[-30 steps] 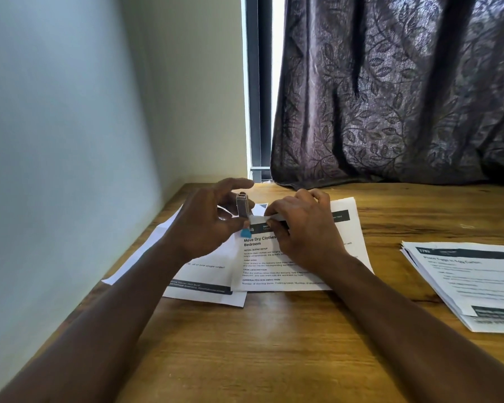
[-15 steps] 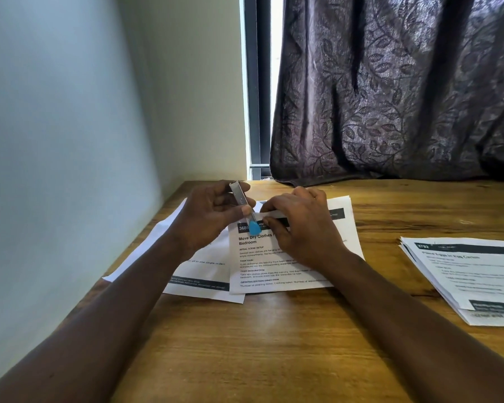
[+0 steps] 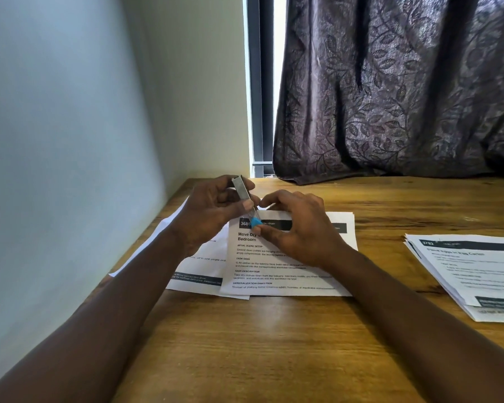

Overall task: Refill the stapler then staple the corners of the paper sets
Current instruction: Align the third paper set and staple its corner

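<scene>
Looks mid-refill: holds stapler point(image 3: 242, 193) tilted in curled left hand point(image 3: 210, 216) just above left paper set point(image 3: 285, 274), pinches its blue end point(image 3: 255, 221) with right hand point(image 3: 300, 231); shows no stapled corners, leaves both that set and right stack point(image 3: 472, 271) to staple.

Colours fwiw: stapler point(image 3: 241, 191) is silver-grey metal w/ a bright blue tip point(image 3: 256, 221). Middle paper set point(image 3: 259, 274) = white sheets, black print, dark charcoal header band w/ white numbers. Right stack point(image 3: 463, 266) has the same look, and the left sheets point(image 3: 204, 269) are white w/ a dark footer strip. Worktop point(image 3: 274, 344) is warm brown, streaky wood grain. Curtain point(image 3: 390, 82) is dark purple-grey w/ a leafy vine pattern, slightly shiny. Wall point(image 3: 56, 141) is pale blue-white, creamier twd the corner. Window frame point(image 3: 256, 82) is dark grey.
</scene>
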Tool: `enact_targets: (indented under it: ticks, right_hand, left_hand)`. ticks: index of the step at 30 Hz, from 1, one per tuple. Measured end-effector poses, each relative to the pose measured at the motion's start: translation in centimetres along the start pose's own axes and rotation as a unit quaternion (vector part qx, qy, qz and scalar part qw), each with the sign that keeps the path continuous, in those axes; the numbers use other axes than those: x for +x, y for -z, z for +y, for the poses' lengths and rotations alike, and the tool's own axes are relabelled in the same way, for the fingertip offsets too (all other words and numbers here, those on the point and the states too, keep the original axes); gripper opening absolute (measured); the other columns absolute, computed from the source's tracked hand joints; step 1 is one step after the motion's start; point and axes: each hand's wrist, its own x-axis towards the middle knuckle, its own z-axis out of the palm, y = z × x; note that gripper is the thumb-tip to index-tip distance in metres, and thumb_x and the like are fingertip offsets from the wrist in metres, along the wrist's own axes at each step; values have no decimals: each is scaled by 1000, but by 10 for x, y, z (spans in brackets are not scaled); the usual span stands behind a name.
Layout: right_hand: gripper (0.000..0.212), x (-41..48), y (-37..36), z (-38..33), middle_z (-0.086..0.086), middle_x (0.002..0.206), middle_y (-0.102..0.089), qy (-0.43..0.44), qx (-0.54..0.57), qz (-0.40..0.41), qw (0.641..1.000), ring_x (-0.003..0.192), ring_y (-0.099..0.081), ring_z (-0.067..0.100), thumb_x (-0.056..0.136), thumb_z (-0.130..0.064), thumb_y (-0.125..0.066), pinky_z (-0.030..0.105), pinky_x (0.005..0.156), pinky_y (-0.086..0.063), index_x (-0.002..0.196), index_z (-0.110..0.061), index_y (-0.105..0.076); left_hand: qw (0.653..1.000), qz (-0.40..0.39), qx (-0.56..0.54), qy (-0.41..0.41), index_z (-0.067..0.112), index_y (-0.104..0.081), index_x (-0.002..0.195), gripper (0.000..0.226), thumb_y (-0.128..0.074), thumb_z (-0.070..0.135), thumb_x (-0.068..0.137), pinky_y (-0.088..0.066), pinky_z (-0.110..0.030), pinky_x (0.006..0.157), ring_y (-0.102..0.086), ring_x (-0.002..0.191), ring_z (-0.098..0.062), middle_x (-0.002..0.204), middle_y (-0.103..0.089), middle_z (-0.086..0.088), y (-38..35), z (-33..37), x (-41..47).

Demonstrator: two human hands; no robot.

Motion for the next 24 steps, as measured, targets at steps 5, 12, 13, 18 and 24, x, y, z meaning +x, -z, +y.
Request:
enact_targets:
  ticks: [5,12,13,18,24]
  right_hand:
    - [47,5,2,-2,-15,104,-67,-70,83,-41,993,107,-61,11,72,-44,-86,47,102,-46,111,-36,-61]
    - [44,-2,4,0,-12,93,-71,-74,113,-60,989,94,-65,5,73,-39,-87,39,89,-54,110,-34,-65]
    - [44,-5,4,0,-12,95,-71,-65,109,-67,990,95,-65,7,75,-42,-85,42,91,-54,113,-34,-65]
    - [55,-6,3,0,-8,104,-66,-46,49,-93,993,105,-60,22,86,-58,-67,49,96,-49,134,-33,-55]
    - [36,-4,3,7,-6,107,-69,-60,20,-97,993,103,-60,20,88,-34,-67,48,95,-49,123,-34,-61]
  left_hand:
    - [1000,3,2,1,18,-69,107,19,-72,8,92,-63,-42,89,-75,106,-26,110,-80,-1,-2,0,1]
    - [1000,12,-1,-11,19,-73,104,20,-79,10,87,-65,-39,78,-78,95,-27,98,-80,-5,-6,-1,-2]
    - [1000,12,-12,-7,19,-74,103,21,-80,11,85,-65,-36,77,-78,94,-28,97,-80,-5,-5,-2,-3]
    - [997,59,-48,31,22,-74,99,15,-80,15,87,-62,-35,90,-77,99,-25,101,-81,0,-3,-8,-2]
    - [976,171,-134,11,17,-75,92,11,-81,11,85,-59,-42,94,-72,96,-32,93,-77,-10,8,-4,0]
